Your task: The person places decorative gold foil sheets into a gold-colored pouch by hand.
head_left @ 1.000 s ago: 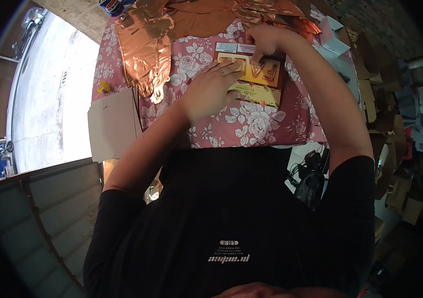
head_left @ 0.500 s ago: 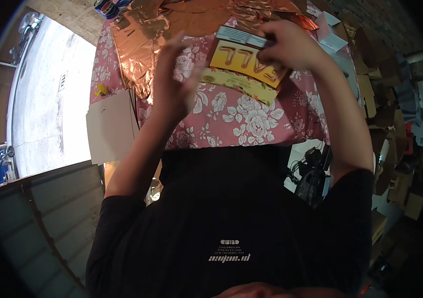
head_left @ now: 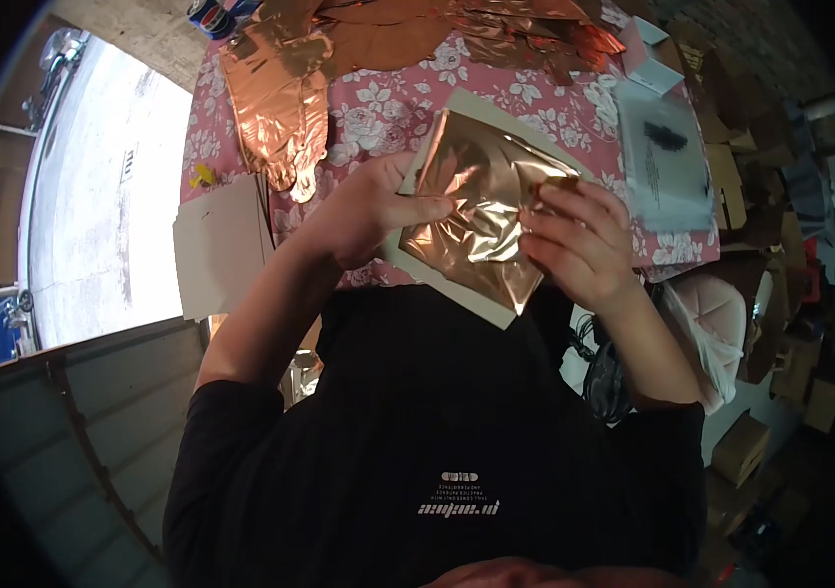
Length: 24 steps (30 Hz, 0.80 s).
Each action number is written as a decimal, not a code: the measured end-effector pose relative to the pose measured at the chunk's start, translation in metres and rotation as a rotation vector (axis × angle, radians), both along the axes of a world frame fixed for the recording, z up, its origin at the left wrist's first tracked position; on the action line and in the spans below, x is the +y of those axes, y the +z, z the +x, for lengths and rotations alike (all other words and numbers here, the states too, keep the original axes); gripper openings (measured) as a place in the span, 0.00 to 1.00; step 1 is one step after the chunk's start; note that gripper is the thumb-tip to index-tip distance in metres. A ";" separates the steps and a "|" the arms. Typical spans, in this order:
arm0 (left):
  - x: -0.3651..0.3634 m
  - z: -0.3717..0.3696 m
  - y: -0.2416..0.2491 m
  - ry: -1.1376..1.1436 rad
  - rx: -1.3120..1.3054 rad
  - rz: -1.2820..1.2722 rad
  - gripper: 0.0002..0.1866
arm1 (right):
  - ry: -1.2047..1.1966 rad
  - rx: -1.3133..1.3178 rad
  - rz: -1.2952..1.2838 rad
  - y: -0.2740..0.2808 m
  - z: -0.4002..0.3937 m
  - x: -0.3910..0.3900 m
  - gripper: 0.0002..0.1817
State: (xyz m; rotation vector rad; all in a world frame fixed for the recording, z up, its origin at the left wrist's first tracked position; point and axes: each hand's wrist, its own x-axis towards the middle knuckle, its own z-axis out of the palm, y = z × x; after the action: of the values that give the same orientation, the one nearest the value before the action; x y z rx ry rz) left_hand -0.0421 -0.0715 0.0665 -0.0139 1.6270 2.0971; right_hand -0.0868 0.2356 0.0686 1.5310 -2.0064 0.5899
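Observation:
A folded copper-coloured foil balloon [head_left: 476,230] lies flat on a sheet of plain greyish card [head_left: 466,304], tilted above the table's near edge. My left hand [head_left: 373,206] is closed on the card's left side, thumb on top of the foil and the other fingers out of sight beneath. On the right side, my right hand [head_left: 584,240] grips the foil and card, its fingers curled over the foil. Its thumb is hidden. Something small and dark yellow shows at the right fingertips, too small to name.
More copper foil balloons [head_left: 285,98] lie across the far side of the table with a pink floral cloth [head_left: 368,122]. Plain cards [head_left: 221,245] are stacked at the left edge. Clear plastic bags [head_left: 667,176], a white box [head_left: 647,54] and a blue can [head_left: 210,18] also sit there.
The yellow printed packaging has gone from view. Foil on plain card is now between my hands, closer to my body. My left hand has closed on it; my right hand came down and nearer.

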 end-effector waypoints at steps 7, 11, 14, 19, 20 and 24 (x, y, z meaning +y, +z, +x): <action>0.015 0.009 -0.008 0.259 0.073 -0.132 0.16 | -0.319 -0.636 -0.584 -0.030 0.032 0.002 0.18; 0.024 0.015 -0.009 0.264 0.181 -0.191 0.14 | -0.254 -1.311 -0.903 -0.042 0.036 -0.011 0.22; 0.029 0.021 -0.025 0.305 0.090 -0.075 0.12 | -0.280 -1.523 -0.820 -0.045 0.033 -0.016 0.26; 0.029 0.023 -0.034 0.287 0.045 -0.036 0.12 | -0.188 -1.709 -0.796 -0.054 0.029 -0.006 0.16; 0.028 0.024 -0.033 0.252 0.003 -0.055 0.13 | -0.190 -1.711 -0.795 -0.055 0.030 -0.006 0.16; 0.031 0.025 -0.030 0.225 -0.041 0.096 0.15 | -0.186 -1.664 -0.793 -0.066 0.032 -0.004 0.11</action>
State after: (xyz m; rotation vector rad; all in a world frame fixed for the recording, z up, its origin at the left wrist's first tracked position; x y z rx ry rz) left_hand -0.0175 -0.0405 0.0367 -0.2161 1.5604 2.3247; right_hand -0.0543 0.2319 0.0030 0.1107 -2.1506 2.7112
